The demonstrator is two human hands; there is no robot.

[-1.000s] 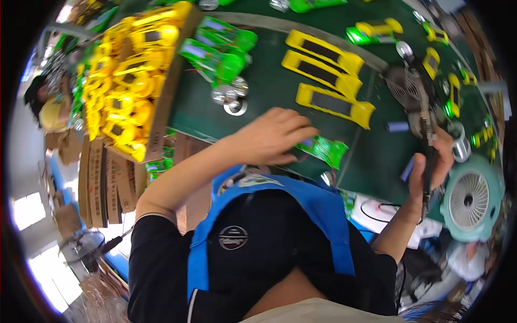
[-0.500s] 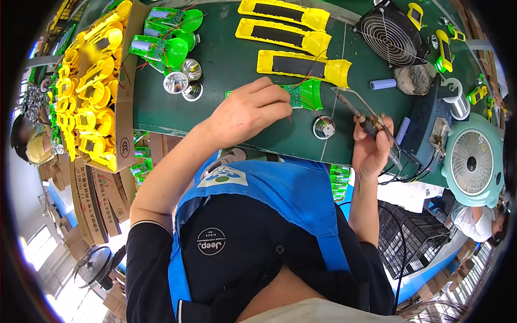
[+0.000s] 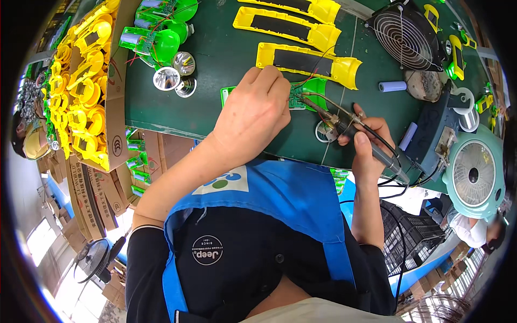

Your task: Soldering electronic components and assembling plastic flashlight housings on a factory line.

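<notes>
My right hand (image 3: 369, 142) grips a soldering iron (image 3: 382, 156) with a thin metal feed tube along it. The iron's tip reaches the small green circuit board (image 3: 295, 98) in a green plastic housing (image 3: 316, 92). My left hand (image 3: 254, 110) is closed over the housing's left part, its fingertips hidden behind the knuckles, so what they pinch does not show. Under the iron's front lies a round silver reflector (image 3: 325, 132), partly covered. Just beyond the housing rests a yellow casing (image 3: 307, 64) with a dark panel and thin wires.
More yellow casings (image 3: 288, 28) lie farther back. At left stand green housings (image 3: 156, 46), reflectors (image 3: 167, 79) and a carton (image 3: 119, 102) of yellow parts. To the right are a black fan (image 3: 404, 35), loose battery cells (image 3: 392, 86), a solder station (image 3: 431, 129) and a teal fan (image 3: 473, 167).
My right hand has brought the soldering iron left, its tip now at the circuit board. My left hand has shifted slightly and curled more over the green housing.
</notes>
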